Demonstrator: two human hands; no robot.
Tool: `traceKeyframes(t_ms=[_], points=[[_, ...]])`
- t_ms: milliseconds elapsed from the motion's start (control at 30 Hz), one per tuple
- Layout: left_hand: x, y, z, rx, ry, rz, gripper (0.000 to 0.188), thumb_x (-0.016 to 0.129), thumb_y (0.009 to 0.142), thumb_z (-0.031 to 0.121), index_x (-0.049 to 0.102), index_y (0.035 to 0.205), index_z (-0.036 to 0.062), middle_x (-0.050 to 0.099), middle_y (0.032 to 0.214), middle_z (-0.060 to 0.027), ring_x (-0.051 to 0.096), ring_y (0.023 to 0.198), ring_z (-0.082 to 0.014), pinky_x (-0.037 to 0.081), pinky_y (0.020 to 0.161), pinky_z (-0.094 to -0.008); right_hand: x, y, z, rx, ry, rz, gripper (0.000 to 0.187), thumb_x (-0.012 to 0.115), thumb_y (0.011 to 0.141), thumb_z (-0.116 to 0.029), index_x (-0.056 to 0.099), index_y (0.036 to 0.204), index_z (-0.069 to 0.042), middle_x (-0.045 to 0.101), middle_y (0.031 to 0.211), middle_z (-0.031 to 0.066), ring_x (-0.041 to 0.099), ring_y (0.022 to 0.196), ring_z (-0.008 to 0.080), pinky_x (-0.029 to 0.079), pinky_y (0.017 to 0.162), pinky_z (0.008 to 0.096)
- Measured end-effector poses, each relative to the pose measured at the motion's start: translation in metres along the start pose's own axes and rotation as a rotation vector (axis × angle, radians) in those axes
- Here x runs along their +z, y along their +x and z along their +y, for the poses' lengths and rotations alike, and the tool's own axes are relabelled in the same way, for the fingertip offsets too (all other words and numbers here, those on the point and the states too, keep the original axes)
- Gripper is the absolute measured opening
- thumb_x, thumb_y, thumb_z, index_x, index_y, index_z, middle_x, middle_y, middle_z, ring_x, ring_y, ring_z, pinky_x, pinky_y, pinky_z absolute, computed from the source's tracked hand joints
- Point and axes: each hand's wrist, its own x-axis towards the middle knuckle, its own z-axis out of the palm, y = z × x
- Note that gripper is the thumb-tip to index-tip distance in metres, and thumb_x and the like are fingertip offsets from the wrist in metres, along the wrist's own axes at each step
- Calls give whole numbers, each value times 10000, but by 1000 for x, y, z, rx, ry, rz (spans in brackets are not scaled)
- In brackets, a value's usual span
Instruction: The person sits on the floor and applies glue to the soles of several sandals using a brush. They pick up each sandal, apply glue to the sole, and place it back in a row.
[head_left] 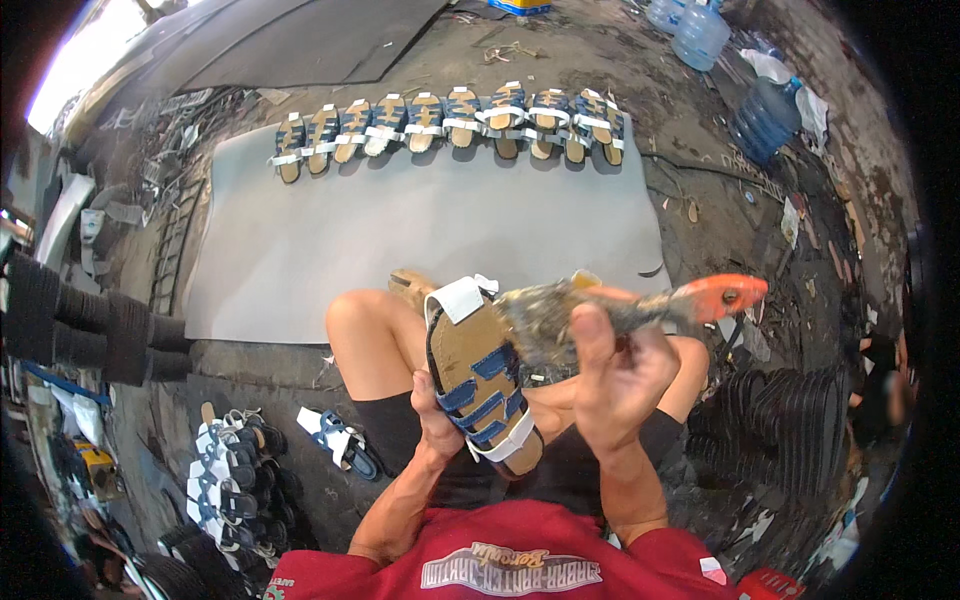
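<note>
Your dark red T-shirt [500, 524] carries upside-down lettering [512, 571] across the chest; smaller lettering [281, 584] marks your left sleeve [335, 576].

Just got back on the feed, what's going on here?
A seated person holds a sandal with navy straps and white strips in the left hand, sandal angled upward. The right hand grips an orange-handled brush, its bristles right by the sandal's edge; contact is unclear. Beyond, a row of similar sandals lies along the grey mat's far edge.
</note>
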Motion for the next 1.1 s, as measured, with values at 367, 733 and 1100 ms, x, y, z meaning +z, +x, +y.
traceKeyframes(t_ms=[367,733,1100], points=[[-13,0,9,-83,-25,79,894,272,1024,725,461,1483,-19,651,1310,-192,671,1145,-298,565,981,-440,-3,13,1,-164,-80,-199,174,778,936,-177,754,955,-7,756,859,108,667,681,163,505,635,331],[-17,5,14,-90,-31,93,821,270,1054,663,488,1451,-22,676,1259,-184,689,1095,-270,583,936,-408,-18,20,3,-142,-200,-251,269,786,944,-235,741,1016,21,743,929,61,638,794,142,491,780,278],[14,23,38,-411,59,-41,711,264,1097,594,534,1420,21,692,1193,-100,687,994,-168,579,851,-316,-4,32,30,-326,-43,-597,197,768,922,-300,787,1008,-124,766,1007,10,578,846,216,457,799,348]])
